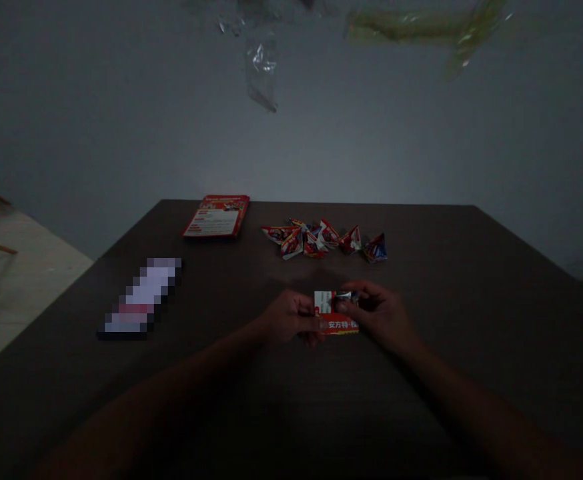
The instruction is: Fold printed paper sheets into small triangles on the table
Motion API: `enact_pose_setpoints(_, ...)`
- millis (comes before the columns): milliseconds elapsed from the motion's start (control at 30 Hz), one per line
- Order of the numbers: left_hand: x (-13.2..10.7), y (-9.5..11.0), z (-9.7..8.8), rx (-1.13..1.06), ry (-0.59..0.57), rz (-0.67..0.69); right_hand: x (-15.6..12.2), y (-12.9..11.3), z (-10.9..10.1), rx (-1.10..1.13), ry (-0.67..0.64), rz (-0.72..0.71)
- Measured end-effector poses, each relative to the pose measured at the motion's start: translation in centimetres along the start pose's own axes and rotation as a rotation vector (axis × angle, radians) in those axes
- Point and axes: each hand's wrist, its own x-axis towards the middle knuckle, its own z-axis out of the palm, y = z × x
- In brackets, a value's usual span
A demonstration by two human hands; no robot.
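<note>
A small red and white printed paper piece (pixel 332 313) lies partly folded on the dark table (pixel 471 300), held between both hands. My left hand (pixel 291 319) pinches its left edge. My right hand (pixel 379 313) presses on its upper right part with the fingers. Beyond the hands, several folded paper triangles (pixel 321 239) in red, white and blue lie in a loose row.
A stack of red printed leaflets (pixel 216 216) rests at the table's far left. A blurred-out oblong object (pixel 141 297) lies at the left. A pale wall (pixel 121 120) rises behind the table, with clear plastic scraps (pixel 261 67) near the top.
</note>
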Motion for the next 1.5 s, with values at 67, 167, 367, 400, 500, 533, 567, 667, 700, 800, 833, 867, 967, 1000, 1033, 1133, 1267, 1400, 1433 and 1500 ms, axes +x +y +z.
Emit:
enact_pose_setpoints(67,0.0,-0.2,0.0,0.038,-0.038,-0.012,0.0,0.0,0.1,-0.042,-0.005,-0.018)
enact_pose_setpoints(167,-0.1,-0.1,0.2,0.076,-0.128,-0.056,0.0,-0.1,0.2,-0.075,-0.087,-0.001)
enact_pose_setpoints(367,-0.3,0.1,0.2,0.093,-0.217,-0.148,-0.3,-0.2,0.1,-0.207,-0.343,-0.074)
enact_pose_setpoints(400,-0.3,0.1,0.1,0.094,-0.230,-0.164,-0.3,-0.2,0.1,-0.251,-0.349,-0.109)
enact_pose_setpoints(500,-0.2,0.1,0.0,0.084,-0.273,-0.185,-0.5,-0.4,0.1,-0.340,-0.355,-0.188)
enact_pose_setpoints(533,-0.2,0.2,0.0,0.074,-0.283,-0.184,-0.6,-0.5,0.1,-0.359,-0.354,-0.211)
enact_pose_setpoints(567,-0.3,0.2,0.0,0.062,-0.287,-0.183,-0.7,-0.6,0.1,-0.375,-0.350,-0.233)
enact_pose_setpoints(667,-0.4,0.5,0.1,0.022,-0.279,-0.194,-0.9,-0.8,0.1,-0.395,-0.331,-0.283)
enact_pose_setpoints(700,-0.5,0.6,0.1,0.013,-0.277,-0.197,-1.0,-0.9,0.1,-0.392,-0.324,-0.289)
enact_pose_setpoints(800,-0.6,0.7,0.1,0.009,-0.284,-0.196,-1.2,-1.0,0.1,-0.381,-0.307,-0.298)
enact_pose_setpoints(833,-0.6,0.7,0.0,0.010,-0.292,-0.192,-1.2,-1.0,0.1,-0.379,-0.305,-0.303)
enact_pose_setpoints(867,-0.6,0.7,0.0,0.010,-0.301,-0.190,-1.2,-1.0,0.1,-0.377,-0.306,-0.303)
enact_pose_setpoints(967,-0.5,0.6,-0.1,0.003,-0.319,-0.184,-1.0,-0.9,0.2,-0.368,-0.323,-0.275)
enact_pose_setpoints(1000,-0.5,0.5,-0.2,0.003,-0.323,-0.182,-1.0,-0.8,0.1,-0.364,-0.334,-0.258)
enact_pose_setpoints(1033,-0.5,0.5,-0.2,0.002,-0.323,-0.181,-0.9,-0.7,0.1,-0.359,-0.347,-0.244)
enact_pose_setpoints(1133,-0.6,0.3,-0.3,-0.003,-0.320,-0.189,-0.6,-0.5,-0.1,-0.343,-0.400,-0.211)
enact_pose_setpoints(1267,-0.6,0.2,-0.3,-0.022,-0.311,-0.221,-0.4,-0.7,-0.6,-0.332,-0.426,-0.234)
enact_pose_setpoints(1400,-0.5,0.2,-0.4,0.000,-0.310,-0.220,-0.5,-1.0,-0.8,-0.348,-0.445,-0.242)
enact_pose_setpoints(1433,-0.5,0.2,-0.4,0.007,-0.315,-0.216,-0.5,-1.0,-0.8,-0.345,-0.445,-0.238)
enact_pose_setpoints(1500,-0.5,0.2,-0.5,0.019,-0.329,-0.210,-0.6,-1.0,-0.7,-0.338,-0.428,-0.229)
